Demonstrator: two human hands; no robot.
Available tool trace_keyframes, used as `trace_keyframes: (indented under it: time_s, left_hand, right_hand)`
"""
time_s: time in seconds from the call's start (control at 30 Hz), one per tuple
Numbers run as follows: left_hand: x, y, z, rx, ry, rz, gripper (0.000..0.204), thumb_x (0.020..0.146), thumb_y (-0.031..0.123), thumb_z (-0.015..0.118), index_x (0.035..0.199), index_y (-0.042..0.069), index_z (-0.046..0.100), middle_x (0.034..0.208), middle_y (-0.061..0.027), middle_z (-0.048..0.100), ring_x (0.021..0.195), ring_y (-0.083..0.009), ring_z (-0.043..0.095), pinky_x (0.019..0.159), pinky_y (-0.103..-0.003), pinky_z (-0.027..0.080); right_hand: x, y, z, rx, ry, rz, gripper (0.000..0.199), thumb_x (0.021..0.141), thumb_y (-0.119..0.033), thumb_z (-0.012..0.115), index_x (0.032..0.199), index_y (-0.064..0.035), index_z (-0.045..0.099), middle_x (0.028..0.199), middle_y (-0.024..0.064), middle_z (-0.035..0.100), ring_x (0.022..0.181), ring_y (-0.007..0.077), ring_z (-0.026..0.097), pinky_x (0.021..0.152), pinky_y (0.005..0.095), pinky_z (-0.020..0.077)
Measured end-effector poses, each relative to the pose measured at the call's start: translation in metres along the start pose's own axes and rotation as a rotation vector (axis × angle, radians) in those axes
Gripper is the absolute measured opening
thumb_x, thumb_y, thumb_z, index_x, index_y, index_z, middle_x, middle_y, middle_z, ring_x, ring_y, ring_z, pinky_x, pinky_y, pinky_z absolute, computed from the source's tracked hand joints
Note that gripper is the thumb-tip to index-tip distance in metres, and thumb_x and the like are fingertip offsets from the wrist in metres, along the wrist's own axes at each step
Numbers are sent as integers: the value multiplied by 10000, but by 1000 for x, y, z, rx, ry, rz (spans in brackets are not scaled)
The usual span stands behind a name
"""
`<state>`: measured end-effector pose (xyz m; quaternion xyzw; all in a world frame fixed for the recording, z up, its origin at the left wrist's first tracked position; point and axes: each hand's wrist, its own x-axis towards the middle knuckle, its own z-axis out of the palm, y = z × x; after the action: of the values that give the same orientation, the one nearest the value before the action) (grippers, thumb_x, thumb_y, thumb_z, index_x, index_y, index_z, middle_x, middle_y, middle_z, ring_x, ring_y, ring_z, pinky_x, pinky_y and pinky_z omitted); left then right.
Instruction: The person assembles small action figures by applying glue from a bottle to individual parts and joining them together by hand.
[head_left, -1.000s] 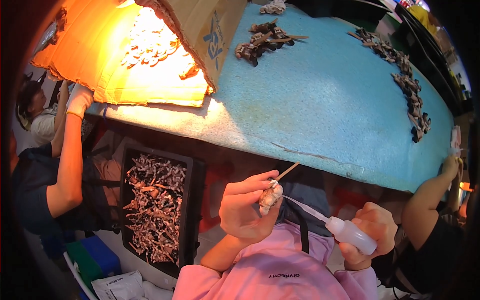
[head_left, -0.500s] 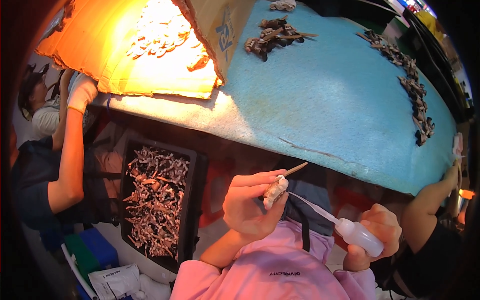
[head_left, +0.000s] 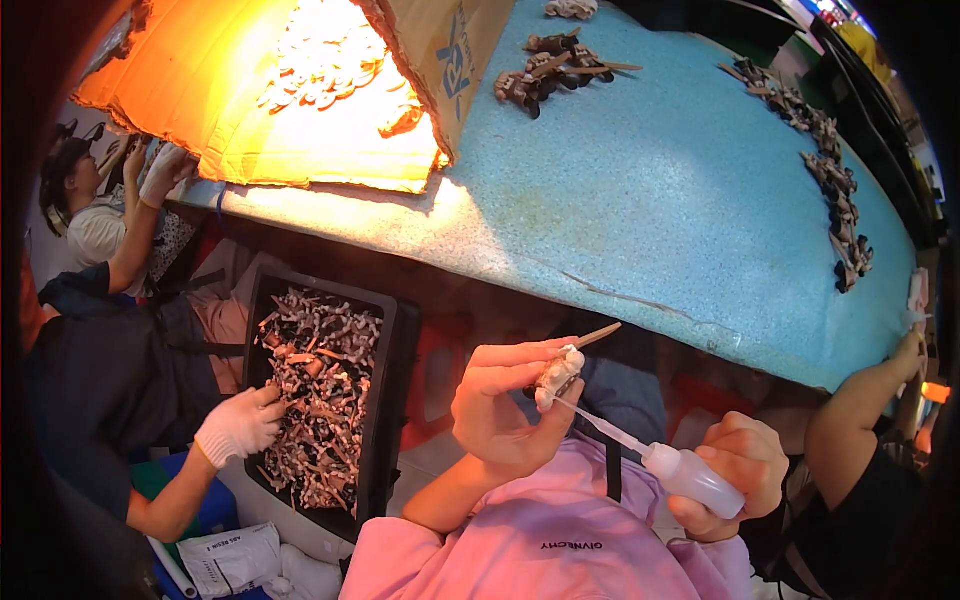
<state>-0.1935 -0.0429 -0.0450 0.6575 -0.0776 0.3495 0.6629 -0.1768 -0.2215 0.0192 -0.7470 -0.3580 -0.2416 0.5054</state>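
My left hand (head_left: 505, 410) pinches a small white-and-brown figurine (head_left: 562, 369) between thumb and fingers, in front of my pink top. From the figurine's upper end a thin tan stick (head_left: 602, 333) points up and right. Closed around a translucent white squeeze bottle (head_left: 695, 480), my right hand (head_left: 748, 462) tilts it toward the left hand. The bottle's long thin nozzle (head_left: 612, 431) reaches the lower end of the figurine, by my thumb. Whether the tip touches it, or any liquid comes out, I cannot tell.
The blue-topped table (head_left: 680, 200) carries a group of figurines (head_left: 545, 75) and a row of them (head_left: 828, 180). A brightly lit cardboard box (head_left: 230, 120) holds pale pieces. Left stands a black crate (head_left: 398, 390) of similar pieces, with a co-worker's gloved hand (head_left: 240, 428) at it.
The bottle has shifted left, and its nozzle tip has gone from the figurine's side to its lower end. A co-worker's gloved hand has come to the crate.
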Motion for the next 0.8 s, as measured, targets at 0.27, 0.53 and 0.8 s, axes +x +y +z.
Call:
trace_keyframes:
  time_s: [0.27,0.53,0.8]
  left_hand:
    - [1,-1,1,-13,7,3,394,652,-149,665,965,-19,462,973,-202,556,886,-284,629,732,-304,531]
    - [1,1,1,-63,12,-23,406,652,-159,656,978,-19,459,1001,-216,556,828,-206,620,684,-248,501]
    - [-1,0,2,-21,17,-37,418,650,-141,671,987,-4,464,987,-198,579,806,-185,606,697,-253,491]
  right_hand:
    - [1,-1,-3,-13,-16,-11,387,626,-302,796,715,-5,564,487,38,491,349,145,422,307,234,305]
    - [-3,-1,-5,-52,51,66,428,629,-344,792,760,-11,559,481,35,463,349,161,423,320,250,319]
    - [-2,1,-7,-47,-18,41,414,626,-308,797,770,0,560,510,44,483,368,175,438,330,258,330]
